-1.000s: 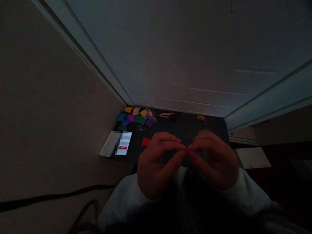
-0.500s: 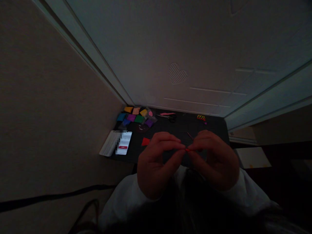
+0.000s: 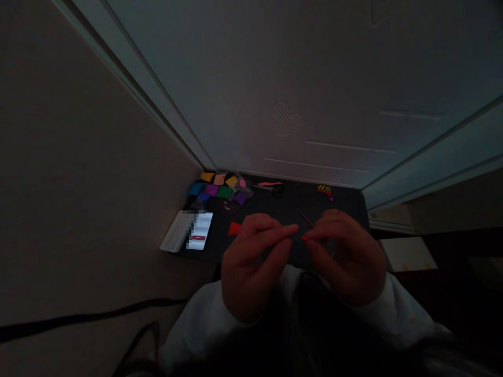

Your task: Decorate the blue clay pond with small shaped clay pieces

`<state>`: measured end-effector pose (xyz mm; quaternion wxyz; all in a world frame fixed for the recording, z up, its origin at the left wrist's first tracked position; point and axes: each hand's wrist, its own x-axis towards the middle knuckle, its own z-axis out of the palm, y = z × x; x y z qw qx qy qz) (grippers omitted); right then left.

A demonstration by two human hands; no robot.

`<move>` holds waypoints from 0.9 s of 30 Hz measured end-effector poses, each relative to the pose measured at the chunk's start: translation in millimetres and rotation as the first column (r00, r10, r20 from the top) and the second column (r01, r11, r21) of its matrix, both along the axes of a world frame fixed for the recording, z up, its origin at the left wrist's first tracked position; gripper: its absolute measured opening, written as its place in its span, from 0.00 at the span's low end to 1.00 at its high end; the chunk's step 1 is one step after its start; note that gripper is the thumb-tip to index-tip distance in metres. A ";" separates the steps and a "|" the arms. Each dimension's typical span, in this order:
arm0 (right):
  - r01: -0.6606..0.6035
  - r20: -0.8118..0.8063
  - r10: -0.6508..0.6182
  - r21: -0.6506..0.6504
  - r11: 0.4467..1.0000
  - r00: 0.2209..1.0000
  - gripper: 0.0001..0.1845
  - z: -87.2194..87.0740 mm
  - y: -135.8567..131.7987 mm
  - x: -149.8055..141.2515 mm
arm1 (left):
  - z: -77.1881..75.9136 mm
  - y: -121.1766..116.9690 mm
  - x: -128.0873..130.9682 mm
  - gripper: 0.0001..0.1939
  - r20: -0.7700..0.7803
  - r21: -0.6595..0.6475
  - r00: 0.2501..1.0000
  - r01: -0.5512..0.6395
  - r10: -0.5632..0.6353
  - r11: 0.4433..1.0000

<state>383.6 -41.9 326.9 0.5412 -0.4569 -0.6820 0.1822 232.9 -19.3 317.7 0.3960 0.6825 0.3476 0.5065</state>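
Between the thumb and index finger of my right hand (image 3: 343,256) a small red piece of modelling clay (image 3: 305,238) is pinched. Just left of it, my left hand (image 3: 251,262) has its thumb and index fingertips parted, with nothing visible between them. A red packet (image 3: 234,228) lies on the table, partly hidden behind my left hand. Beyond my right fingers a thin, stick-like tool (image 3: 307,220) rests on the dark surface.
Several coloured packets (image 3: 225,191) lie at the back left of the dark table (image 3: 291,207). Nearby are scissors (image 3: 269,187) and a pink tool (image 3: 271,183). A lit phone (image 3: 201,230) sits at the left edge. A small red piece with yellow dots (image 3: 324,188) lies back right.
My left fingertips have come away from the red clay and moved slightly left, opening a gap. My right hand keeps its pinch in nearly the same place.
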 end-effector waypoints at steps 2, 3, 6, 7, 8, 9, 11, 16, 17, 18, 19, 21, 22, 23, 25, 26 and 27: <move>0.022 -0.005 -0.022 0.015 1.000 1.000 0.11 -1.1 -0.3 -1.0 | 0.4 -0.6 -0.7 0.16 -0.020 0.018 1.000 0.015 -0.014 1.000; 0.030 -0.006 -0.030 0.023 0.999 1.000 0.11 -1.6 -0.2 -1.5 | 1.0 -0.9 -0.7 0.16 -0.026 0.024 0.999 0.021 -0.021 0.999; 0.053 -0.011 -0.053 0.046 0.998 0.999 0.12 -2.4 0.6 -2.8 | 3.1 -1.9 -0.2 0.17 -0.029 0.027 0.999 0.032 -0.031 0.999; 0.057 -0.012 -0.057 0.053 0.997 0.998 0.12 -2.5 1.0 -3.1 | 3.6 -2.3 0.0 0.17 -0.028 0.031 0.999 0.035 -0.034 0.999; 0.057 -0.012 -0.056 0.058 0.997 0.998 0.12 -2.5 1.3 -3.3 | 3.8 -2.7 0.1 0.17 -0.030 0.035 0.999 0.040 -0.039 0.999; 0.057 -0.014 -0.057 0.065 0.996 0.998 0.12 -2.5 1.5 -3.4 | 3.8 -3.1 0.0 0.18 -0.033 0.041 0.999 0.044 -0.043 0.998; 0.058 -0.014 -0.057 0.068 0.996 0.998 0.12 -2.5 1.6 -3.6 | 3.2 -3.7 -0.3 0.20 -0.037 0.051 0.998 0.048 -0.046 0.998; 0.084 -0.044 -0.081 0.066 0.994 0.996 0.13 -3.3 0.8 -4.2 | 1.2 -4.5 0.2 0.20 -0.029 0.054 0.999 0.034 -0.032 0.998; 0.085 -0.050 -0.081 0.062 0.994 0.995 0.13 -3.3 0.7 -4.3 | 1.4 -4.7 0.7 0.20 -0.029 0.056 0.999 0.036 -0.034 0.998; 0.082 -0.055 -0.079 0.055 0.995 0.995 0.13 -3.2 0.7 -4.5 | 1.9 -4.8 1.2 0.20 -0.028 0.058 0.999 0.037 -0.035 0.998; 0.081 -0.061 -0.078 0.050 0.995 0.995 0.13 -3.0 0.7 -4.7 | 2.6 -5.0 1.7 0.20 -0.026 0.060 0.999 0.037 -0.035 0.998; 0.078 -0.074 -0.075 0.038 0.996 0.994 0.14 -2.4 0.8 -5.2 | 4.3 -5.4 2.1 0.20 -0.033 0.053 0.999 0.035 -0.034 0.998; 0.078 -0.079 -0.075 0.037 0.996 0.994 0.14 -2.1 0.9 -5.4 | 5.0 -5.7 2.0 0.20 -0.040 0.046 0.999 0.038 -0.036 0.998; 0.080 -0.081 -0.076 0.040 0.996 0.994 0.14 -1.8 1.0 -5.6 | 5.3 -5.9 1.8 0.20 -0.044 0.040 0.998 0.041 -0.039 0.998; 0.082 -0.074 -0.078 0.049 0.995 0.994 0.15 -1.4 1.1 -5.9 | 5.0 -6.2 1.1 0.20 -0.045 0.033 0.998 0.043 -0.042 0.999; 0.087 -0.070 -0.083 0.053 0.995 0.994 0.15 -1.3 1.0 -6.0 | 4.4 -6.3 0.8 0.20 -0.042 0.029 0.998 0.043 -0.042 0.999; 0.093 -0.069 -0.089 0.056 0.994 0.994 0.14 -1.2 1.0 -6.0 | 3.6 -6.3 0.6 0.20 -0.036 0.027 0.999 0.040 -0.039 0.999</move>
